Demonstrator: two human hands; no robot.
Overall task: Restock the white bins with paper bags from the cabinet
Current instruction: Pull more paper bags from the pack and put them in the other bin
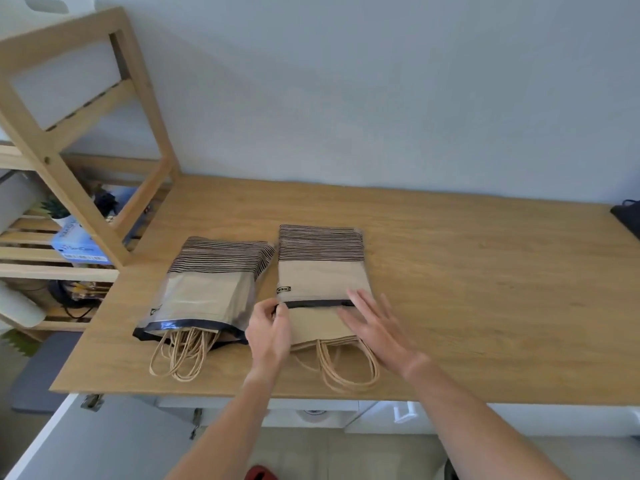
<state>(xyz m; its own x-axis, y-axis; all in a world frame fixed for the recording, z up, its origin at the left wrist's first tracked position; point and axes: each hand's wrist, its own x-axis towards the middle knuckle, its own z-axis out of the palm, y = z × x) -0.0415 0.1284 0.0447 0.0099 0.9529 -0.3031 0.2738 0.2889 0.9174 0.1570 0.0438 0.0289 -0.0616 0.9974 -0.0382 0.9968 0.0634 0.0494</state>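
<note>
Two packs of brown paper bags with black stripes lie side by side on the wooden countertop (pixel 467 271), each in a clear plastic sleeve with twine handles sticking out toward me. The left pack (pixel 211 289) lies untouched. On the right pack (pixel 322 268), my left hand (pixel 270 327) pinches the dark edge of the sleeve at its left corner. My right hand (pixel 377 327) lies flat with fingers spread on the exposed paper bags just below that edge. No white bin is clearly in view.
A wooden slatted shelf (pixel 69 161) stands at the left with a blue box (pixel 74 245) and small items. A dark object (pixel 627 216) sits at the counter's far right edge. An open white cabinet door (pixel 45 441) is at lower left.
</note>
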